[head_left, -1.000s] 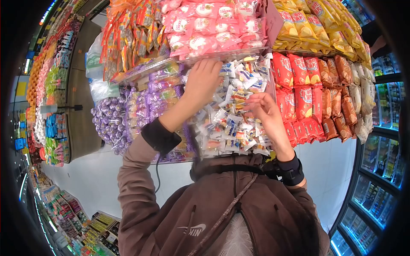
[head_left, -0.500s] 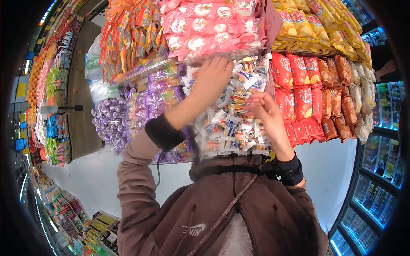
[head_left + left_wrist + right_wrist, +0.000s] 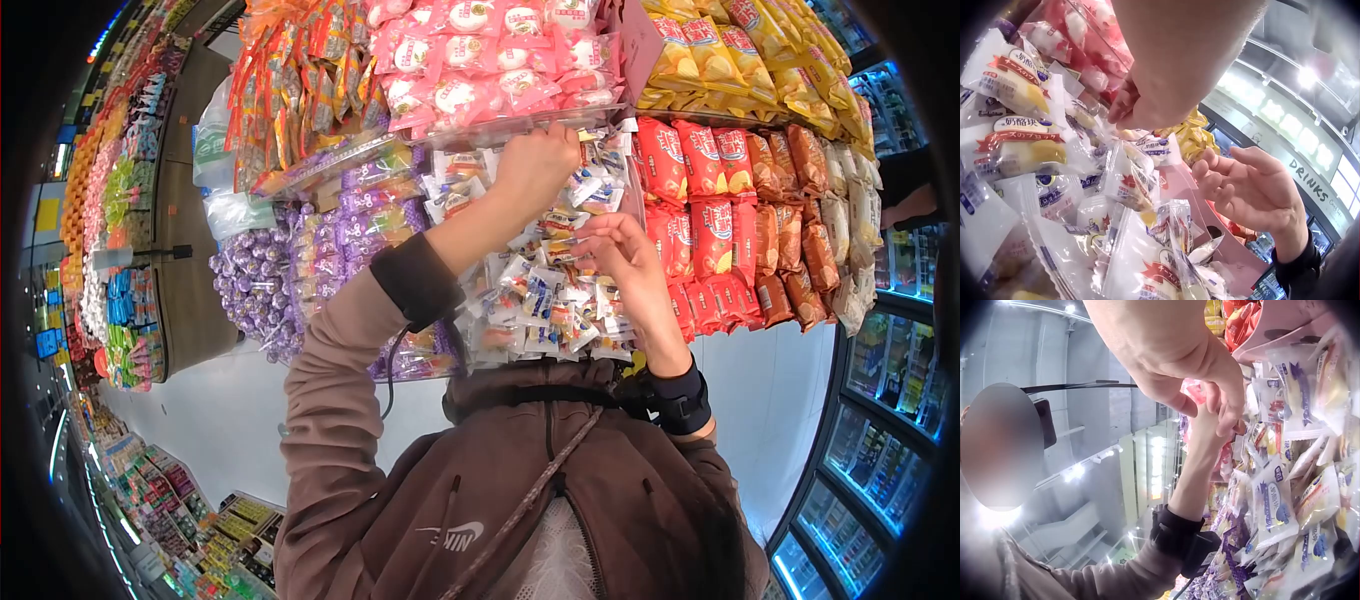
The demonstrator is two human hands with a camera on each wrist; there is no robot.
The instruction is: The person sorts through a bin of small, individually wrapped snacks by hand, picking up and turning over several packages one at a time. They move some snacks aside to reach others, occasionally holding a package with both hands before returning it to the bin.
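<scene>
A bin of small white-wrapped cheese snacks (image 3: 535, 305) lies before me, their clear packets printed blue and red in the left wrist view. My left hand (image 3: 538, 168) reaches into the back part of this heap with fingers curled down; in the left wrist view its fingertips (image 3: 1124, 103) are right at the packets. I cannot tell whether a packet is between them. At the bin's right side, my right hand (image 3: 628, 262) hovers over the heap, its fingers loosely bent. The left wrist view shows the right hand (image 3: 1250, 190) with nothing in its palm.
Pink marshmallow-like packs (image 3: 465, 50) rise behind the bin. Purple-wrapped jelly packs (image 3: 385, 215) and purple lollipops (image 3: 255, 275) lie to the left. Red snack packs (image 3: 712, 230) stand on the right beyond a pink divider (image 3: 1235, 250), with yellow bags (image 3: 715, 60) behind them.
My left hand has moved rightward along the back of the bin, its fingers now more curled, uncovering packets on the left. The right hand has stayed nearly in place.
</scene>
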